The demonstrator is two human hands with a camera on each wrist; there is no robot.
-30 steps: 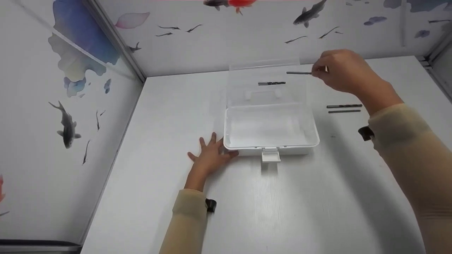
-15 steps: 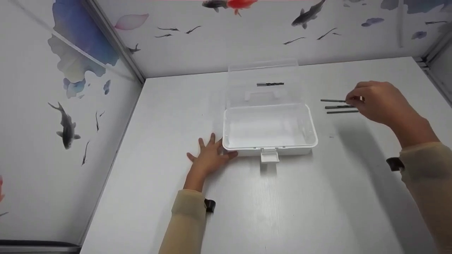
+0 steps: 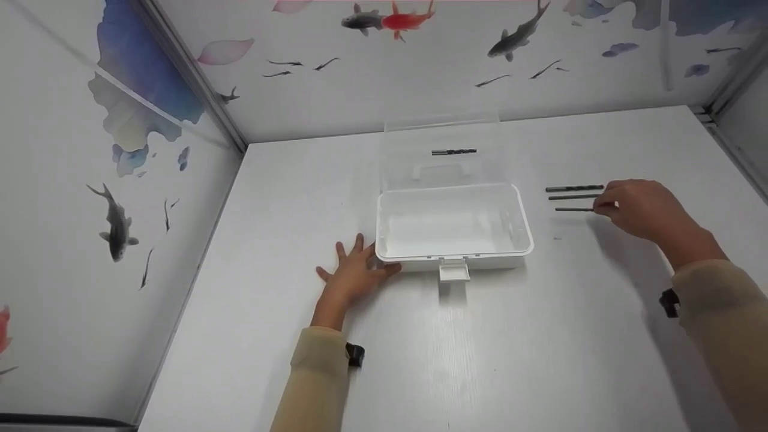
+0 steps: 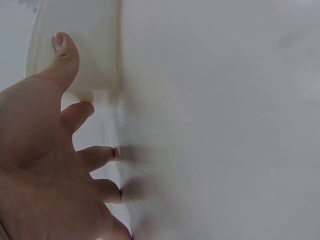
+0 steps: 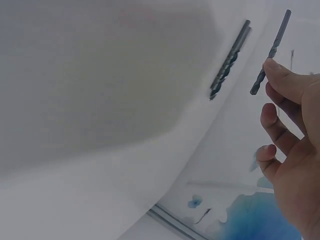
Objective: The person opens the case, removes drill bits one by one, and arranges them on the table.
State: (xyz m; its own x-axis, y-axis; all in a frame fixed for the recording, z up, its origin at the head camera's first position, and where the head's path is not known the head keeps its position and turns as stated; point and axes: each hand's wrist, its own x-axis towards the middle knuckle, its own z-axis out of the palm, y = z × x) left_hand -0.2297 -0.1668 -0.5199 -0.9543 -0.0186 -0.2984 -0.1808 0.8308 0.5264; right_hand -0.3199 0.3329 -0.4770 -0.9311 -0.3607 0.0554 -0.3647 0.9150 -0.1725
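Drill bit [image 5: 280, 33] pinched in right grip [image 3: 645, 207]; left grip [image 3: 353, 275] touching white box [image 3: 495, 262].

The head view is fairly bright, with pale glare on the surface [image 3: 454, 366] and a soft shadow beside the right sleeve [image 3: 726, 327]; both wrist views are dimmer and slightly hazy.

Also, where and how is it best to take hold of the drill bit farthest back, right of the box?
Probably pinch its smooth shank, the left end, from above and the left: the drill bit lies flat, its fluted part points toward the right hand, and a second bit lies close along its near side.
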